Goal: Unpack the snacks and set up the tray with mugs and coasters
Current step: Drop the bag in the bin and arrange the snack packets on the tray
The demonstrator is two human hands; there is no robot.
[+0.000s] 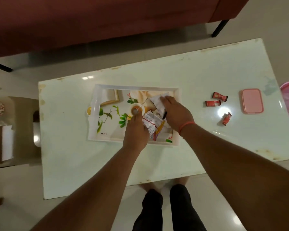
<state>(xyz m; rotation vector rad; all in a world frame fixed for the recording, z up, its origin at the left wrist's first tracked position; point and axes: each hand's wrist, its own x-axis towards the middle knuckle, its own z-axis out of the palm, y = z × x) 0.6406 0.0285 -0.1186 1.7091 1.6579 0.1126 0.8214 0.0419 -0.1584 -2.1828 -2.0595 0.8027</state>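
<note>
White table [198, 77] bears tray [94, 114]; left hand [136, 130] grip pinches wrapper [151, 123], right hand [175, 112] spread flat.

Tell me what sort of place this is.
Probably a home living room: a dark red upholstered sofa on black legs faces a low white glossy coffee table carrying a white floral-printed serving tray, over pale floor tiles.

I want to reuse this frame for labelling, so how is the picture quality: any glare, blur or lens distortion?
Head view: ceiling-light glare makes bright spots on the glossy table, the strongest beside the red candies; the wide lens bends the table edges and stretches the forearms; both hands and the snack packet on the tray look soft, so the packet print is unreadable.
</note>
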